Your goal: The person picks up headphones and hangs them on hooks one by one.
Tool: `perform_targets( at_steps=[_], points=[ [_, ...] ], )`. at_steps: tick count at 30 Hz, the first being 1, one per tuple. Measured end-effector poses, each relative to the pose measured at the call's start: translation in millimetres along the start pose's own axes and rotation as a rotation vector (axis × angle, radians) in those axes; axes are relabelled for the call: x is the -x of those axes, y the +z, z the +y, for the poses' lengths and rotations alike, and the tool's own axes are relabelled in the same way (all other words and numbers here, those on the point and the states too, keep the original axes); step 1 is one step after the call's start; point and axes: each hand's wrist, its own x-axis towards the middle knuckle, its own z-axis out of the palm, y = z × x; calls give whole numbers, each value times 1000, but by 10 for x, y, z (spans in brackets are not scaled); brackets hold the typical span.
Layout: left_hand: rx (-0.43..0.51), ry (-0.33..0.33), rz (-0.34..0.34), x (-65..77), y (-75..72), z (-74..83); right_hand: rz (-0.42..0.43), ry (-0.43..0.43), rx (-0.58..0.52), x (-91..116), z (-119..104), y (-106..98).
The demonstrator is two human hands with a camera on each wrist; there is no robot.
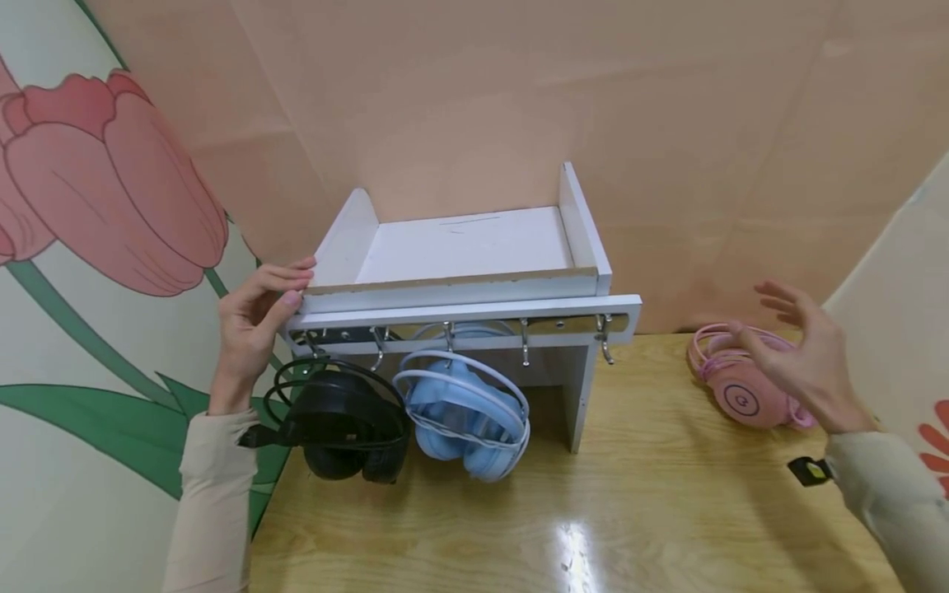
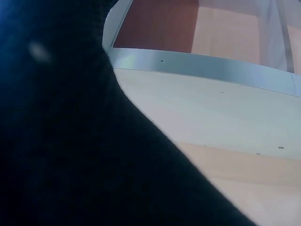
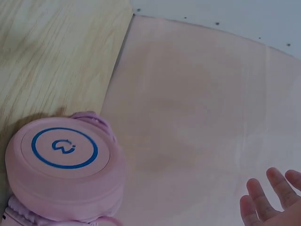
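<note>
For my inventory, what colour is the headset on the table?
The headset is pink, best seen in the head view.

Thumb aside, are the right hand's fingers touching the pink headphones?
Apart. The right wrist view shows a wide stretch of backdrop between the fingers and the headphones.

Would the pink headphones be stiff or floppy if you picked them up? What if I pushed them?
The pink headphones probably feel stiff at the thick, rounded earcup. Their thin loops might bend or wobble. On the shiny table, a push may slide or rock them, given that curved side.
</note>
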Motion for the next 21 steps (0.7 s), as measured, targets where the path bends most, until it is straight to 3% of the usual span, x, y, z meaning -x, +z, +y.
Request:
perform_targets(
  at_steps=[21],
  points=[
    [5,9,4,-1,1,-5,-40,97,57,-147,461,-83]
  ],
)
